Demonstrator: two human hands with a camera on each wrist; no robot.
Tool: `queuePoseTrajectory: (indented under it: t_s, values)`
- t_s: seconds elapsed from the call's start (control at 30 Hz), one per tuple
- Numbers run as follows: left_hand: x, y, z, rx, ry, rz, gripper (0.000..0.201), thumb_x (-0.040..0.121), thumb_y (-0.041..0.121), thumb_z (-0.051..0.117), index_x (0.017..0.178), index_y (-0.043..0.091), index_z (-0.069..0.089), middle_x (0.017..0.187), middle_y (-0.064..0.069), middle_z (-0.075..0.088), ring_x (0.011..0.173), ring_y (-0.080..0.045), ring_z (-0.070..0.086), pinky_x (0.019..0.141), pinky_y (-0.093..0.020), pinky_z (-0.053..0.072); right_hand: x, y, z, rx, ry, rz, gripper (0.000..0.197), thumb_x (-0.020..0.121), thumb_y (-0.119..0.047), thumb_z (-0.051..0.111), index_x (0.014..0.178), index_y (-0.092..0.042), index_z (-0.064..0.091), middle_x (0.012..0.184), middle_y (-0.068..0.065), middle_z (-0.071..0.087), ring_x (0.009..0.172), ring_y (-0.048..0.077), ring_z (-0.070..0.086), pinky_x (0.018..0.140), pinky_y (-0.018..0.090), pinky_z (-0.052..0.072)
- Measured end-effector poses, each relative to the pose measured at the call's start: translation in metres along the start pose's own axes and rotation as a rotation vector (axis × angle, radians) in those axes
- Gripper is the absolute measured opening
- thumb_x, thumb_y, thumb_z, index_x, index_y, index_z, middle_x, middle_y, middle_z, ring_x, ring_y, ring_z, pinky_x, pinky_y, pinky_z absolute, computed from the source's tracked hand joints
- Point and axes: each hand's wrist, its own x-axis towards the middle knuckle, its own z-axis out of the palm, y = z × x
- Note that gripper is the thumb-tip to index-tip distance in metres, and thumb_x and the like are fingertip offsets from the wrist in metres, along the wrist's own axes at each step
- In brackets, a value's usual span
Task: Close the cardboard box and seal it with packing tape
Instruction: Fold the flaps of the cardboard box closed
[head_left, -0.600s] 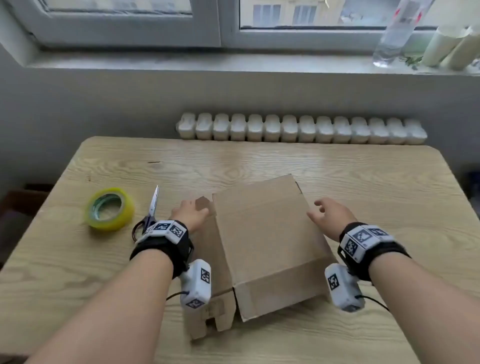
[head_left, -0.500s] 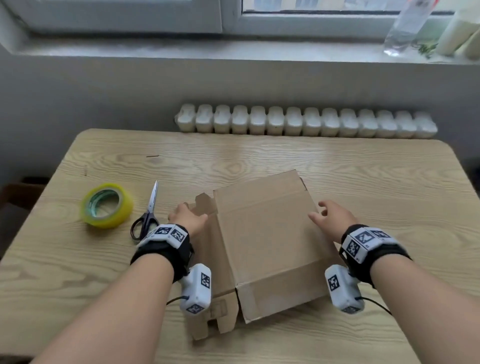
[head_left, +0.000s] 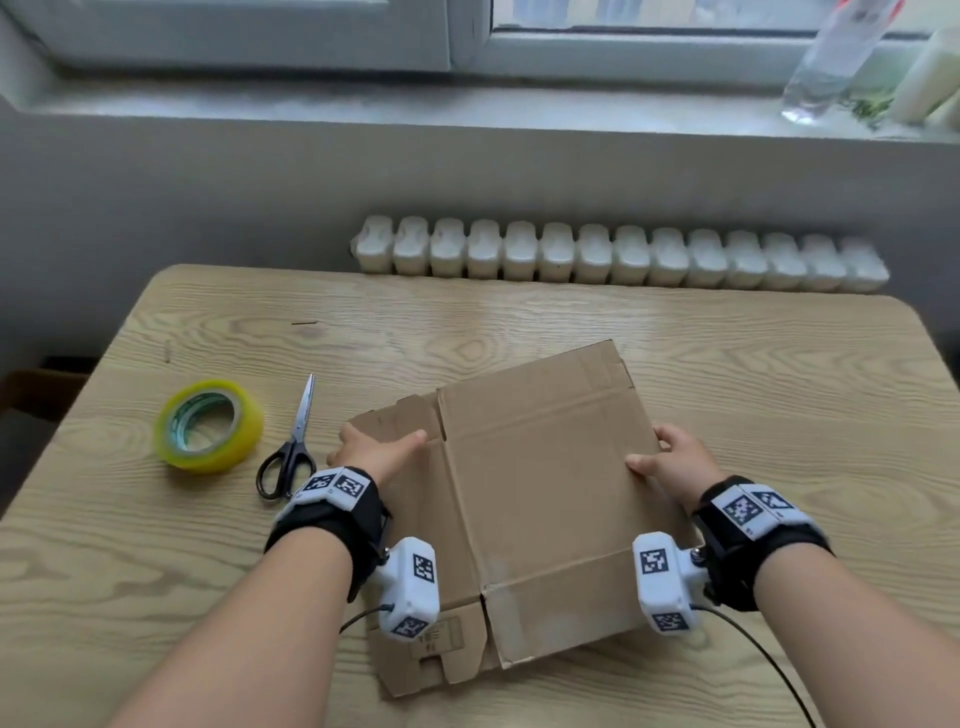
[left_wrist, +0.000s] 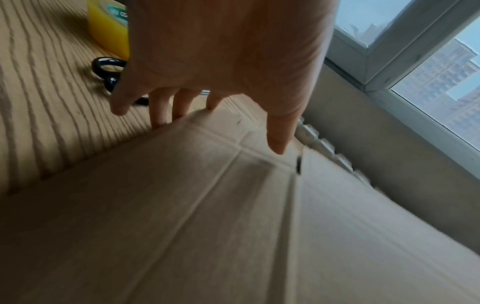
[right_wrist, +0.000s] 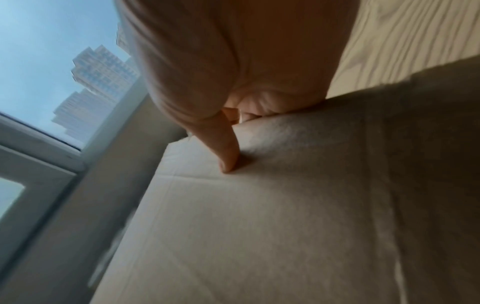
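From the head view, a flattened cardboard box (head_left: 540, 493) lay on the wooden tabletop (head_left: 727, 374) between the two hands. The left hand (head_left: 376, 449) rested on the box's left panel with its thumb stretched toward the centre fold. The right hand (head_left: 672, 462) gripped the box's right edge, thumb on top and fingers curled around the side. A roll of yellow packing tape (head_left: 208, 427) lay well to the left of the left hand, with black-handled scissors (head_left: 291, 447) between the tape and that hand.

In the left wrist view, the left hand (left_wrist: 221, 61) was spread, fingertips (left_wrist: 158, 121) touching the edge of the cardboard box (left_wrist: 233, 226); the packing tape (left_wrist: 109, 30) and scissors (left_wrist: 106, 67) lay beyond it.

In the right wrist view, the right hand (right_wrist: 233, 61) pinched the cardboard box (right_wrist: 285, 216) at its edge, thumb pressed onto the top face.
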Motion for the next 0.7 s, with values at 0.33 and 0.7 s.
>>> queuePoseTrajectory:
  t_s: [0.33,0.7]
  values:
    - [-0.033,0.039,-0.049,-0.337,0.013,0.213,0.120,0.027,0.048,0.088,0.132,0.013,0.040,0.125,-0.007,0.061,0.110,-0.025,0.060,0.095,-0.046,0.049,-0.038,-0.046,-0.055,0.219,0.129,-0.201,0.022,0.078,0.005,0.064,0.089,-0.013,0.063,0.092,0.015,0.069,0.080,0.030,0.066,0.079,0.046,0.056]
    - [-0.087,0.078,-0.081,-0.452,-0.023,0.561,0.085,0.032,0.012,0.065,0.114,0.020,0.047,0.105,-0.006,0.063,0.102,-0.026,0.063,0.093,-0.051,0.051,-0.069,-0.071,-0.057,0.209,-0.007,-0.269,0.033,0.071,0.005,0.064,0.093,-0.018,0.060,0.099,0.006,0.066,0.099,0.028,0.062,0.093,0.049,0.050]
